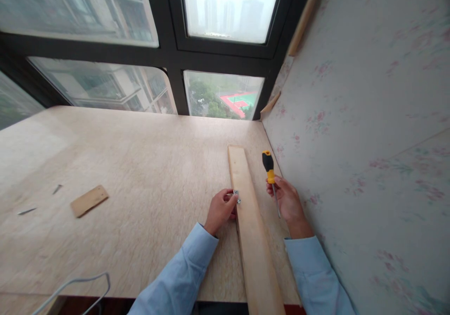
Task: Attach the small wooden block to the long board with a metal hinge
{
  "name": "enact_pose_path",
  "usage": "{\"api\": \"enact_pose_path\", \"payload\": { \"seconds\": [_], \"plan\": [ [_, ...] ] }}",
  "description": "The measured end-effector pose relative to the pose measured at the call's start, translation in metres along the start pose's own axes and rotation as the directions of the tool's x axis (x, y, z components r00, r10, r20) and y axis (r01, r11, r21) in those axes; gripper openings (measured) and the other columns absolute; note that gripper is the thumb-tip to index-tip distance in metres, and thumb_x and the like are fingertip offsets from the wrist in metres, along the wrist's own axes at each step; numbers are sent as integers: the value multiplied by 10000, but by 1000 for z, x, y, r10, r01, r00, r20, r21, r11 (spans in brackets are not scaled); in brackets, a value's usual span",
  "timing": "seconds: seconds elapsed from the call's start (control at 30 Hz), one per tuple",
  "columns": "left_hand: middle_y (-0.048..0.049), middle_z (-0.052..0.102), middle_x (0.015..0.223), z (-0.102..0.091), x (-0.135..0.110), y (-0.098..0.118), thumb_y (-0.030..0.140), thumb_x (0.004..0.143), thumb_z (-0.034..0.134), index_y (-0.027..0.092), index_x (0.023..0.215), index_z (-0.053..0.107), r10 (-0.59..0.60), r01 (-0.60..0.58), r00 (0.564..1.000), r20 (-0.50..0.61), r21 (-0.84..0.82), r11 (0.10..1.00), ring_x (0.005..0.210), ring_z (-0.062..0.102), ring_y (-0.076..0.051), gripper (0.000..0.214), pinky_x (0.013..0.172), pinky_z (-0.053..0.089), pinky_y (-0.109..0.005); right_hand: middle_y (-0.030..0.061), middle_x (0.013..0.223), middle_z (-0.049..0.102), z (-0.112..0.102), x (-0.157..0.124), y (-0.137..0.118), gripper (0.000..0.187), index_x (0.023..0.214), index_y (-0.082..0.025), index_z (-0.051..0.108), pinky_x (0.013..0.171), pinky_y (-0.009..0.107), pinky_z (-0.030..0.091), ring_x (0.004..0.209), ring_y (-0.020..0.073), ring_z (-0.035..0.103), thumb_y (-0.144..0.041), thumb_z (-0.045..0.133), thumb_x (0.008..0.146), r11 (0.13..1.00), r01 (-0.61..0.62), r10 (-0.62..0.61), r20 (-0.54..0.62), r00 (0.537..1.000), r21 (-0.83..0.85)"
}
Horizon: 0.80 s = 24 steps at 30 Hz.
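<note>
A long pale wooden board [248,207] lies lengthwise on the stone-patterned sill, its near end running out past the front edge. At the board's left edge my left hand [222,208] is closed in a pinch on a small shiny metal bracket [236,193]; its exact shape is partly hidden by my fingers. To the right of the board, my right hand [286,200] grips a screwdriver [269,167] with a black and yellow handle. The handle points up and away, while the thin shaft slants down toward me, its tip apart from the board.
A small wooden piece [90,201] with holes at one end lies at left. Near it are a screw [57,189] and a thin pointed metal piece [27,211]. A pale cable [84,280] loops over the front edge. Flowered wall [351,141] stands close on the right; windows [225,55] rise behind.
</note>
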<state>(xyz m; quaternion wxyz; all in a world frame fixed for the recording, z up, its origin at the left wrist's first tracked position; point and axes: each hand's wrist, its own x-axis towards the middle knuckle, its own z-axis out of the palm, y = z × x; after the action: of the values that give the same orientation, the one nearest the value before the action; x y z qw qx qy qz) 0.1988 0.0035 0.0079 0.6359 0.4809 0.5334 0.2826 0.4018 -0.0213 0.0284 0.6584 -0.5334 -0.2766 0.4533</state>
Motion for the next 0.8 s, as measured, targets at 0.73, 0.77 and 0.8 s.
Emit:
{"api": "enact_pose_path", "payload": {
  "seconds": [0.73,0.77,0.8],
  "plan": [
    [-91,707,907,1,-2,7,321,846,601,120,1081,640,-27,27,1000,-16,-4,1000,538,635,-128,312,429,522,-218,21,899,740,22,-36,-23,322,1050,-255,682,819,457,567,851,228,716,-312,773,747,930,336,-356,131,925,149],
    [-91,708,901,0,-2,7,326,842,606,119,1077,641,-28,27,1000,-14,-5,1000,538,636,-129,315,430,522,-217,20,896,738,23,-37,-22,318,1048,-253,680,824,465,563,848,229,716,-305,772,748,923,359,-376,122,918,142],
    [-92,708,900,0,-2,7,325,837,615,116,1076,640,-29,29,1000,-11,-4,1000,540,638,-129,319,432,521,-216,22,897,737,23,-38,-22,313,1047,-252,678,827,470,560,847,230,715,-298,769,752,917,377,-392,116,913,133]
  ]
}}
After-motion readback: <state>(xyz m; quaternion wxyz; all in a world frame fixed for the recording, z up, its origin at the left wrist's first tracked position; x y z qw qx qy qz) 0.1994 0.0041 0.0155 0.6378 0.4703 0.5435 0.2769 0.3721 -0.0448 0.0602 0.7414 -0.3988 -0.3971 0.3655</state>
